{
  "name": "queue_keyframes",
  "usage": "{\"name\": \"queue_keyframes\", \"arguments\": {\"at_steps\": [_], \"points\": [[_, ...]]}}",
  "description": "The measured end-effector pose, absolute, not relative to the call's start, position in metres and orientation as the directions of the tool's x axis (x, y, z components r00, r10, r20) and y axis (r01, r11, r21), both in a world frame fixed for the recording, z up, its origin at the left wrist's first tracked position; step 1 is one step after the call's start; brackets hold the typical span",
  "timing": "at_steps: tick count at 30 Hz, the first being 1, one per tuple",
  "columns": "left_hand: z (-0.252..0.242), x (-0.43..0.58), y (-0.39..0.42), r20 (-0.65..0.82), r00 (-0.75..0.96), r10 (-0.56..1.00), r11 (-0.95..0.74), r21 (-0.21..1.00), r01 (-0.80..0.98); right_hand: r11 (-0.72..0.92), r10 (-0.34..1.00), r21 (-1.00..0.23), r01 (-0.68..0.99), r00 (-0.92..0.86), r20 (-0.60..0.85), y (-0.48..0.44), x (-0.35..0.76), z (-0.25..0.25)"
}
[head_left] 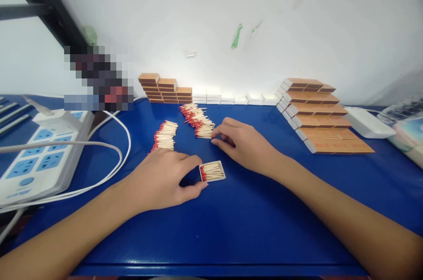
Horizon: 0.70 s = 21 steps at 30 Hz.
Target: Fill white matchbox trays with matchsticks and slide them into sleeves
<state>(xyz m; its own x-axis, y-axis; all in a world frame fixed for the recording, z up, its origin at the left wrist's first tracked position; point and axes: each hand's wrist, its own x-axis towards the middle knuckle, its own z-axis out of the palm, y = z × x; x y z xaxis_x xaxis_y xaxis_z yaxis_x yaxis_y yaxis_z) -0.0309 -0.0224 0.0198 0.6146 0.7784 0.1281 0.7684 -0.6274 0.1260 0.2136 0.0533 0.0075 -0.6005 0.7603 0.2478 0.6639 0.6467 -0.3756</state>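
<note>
A small white matchbox tray (222, 177) lies on the blue table, filled with red-headed matches (213, 171). My left hand (161, 181) grips its left end between thumb and forefinger. My right hand (243, 143) is beyond the tray to the right, its thumb and forefinger pinched at the bare ends of matches in a long loose pile (196, 119); how many they hold is hidden. Just behind my left hand lies a smaller pile of matches (166, 134), heads to the left, partly covered by that hand.
Brown matchbox sleeves (165, 90) stand stacked against the wall, with a row of white trays (228, 98) beside them. At right rises a stepped stack of matchboxes (317, 114), near a white adapter (368, 122). A power strip (62, 161) and white cables (127, 139) occupy the left.
</note>
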Motion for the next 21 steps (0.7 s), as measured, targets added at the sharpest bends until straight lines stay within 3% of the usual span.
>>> {"name": "queue_keyframes", "arguments": {"at_steps": [7,21], "points": [[0.0224,-0.0292,-0.0215,0.079,0.610,0.788,-0.615,0.124,0.778,0.658,0.753,-0.288,0.696,-0.611,0.245,0.0544,0.2070,0.0015],[0.0222,-0.0288,-0.0222,0.080,0.601,0.795,-0.607,0.126,0.785,0.667,0.745,-0.283,0.690,-0.607,0.277,0.0556,0.2055,-0.0014]]}}
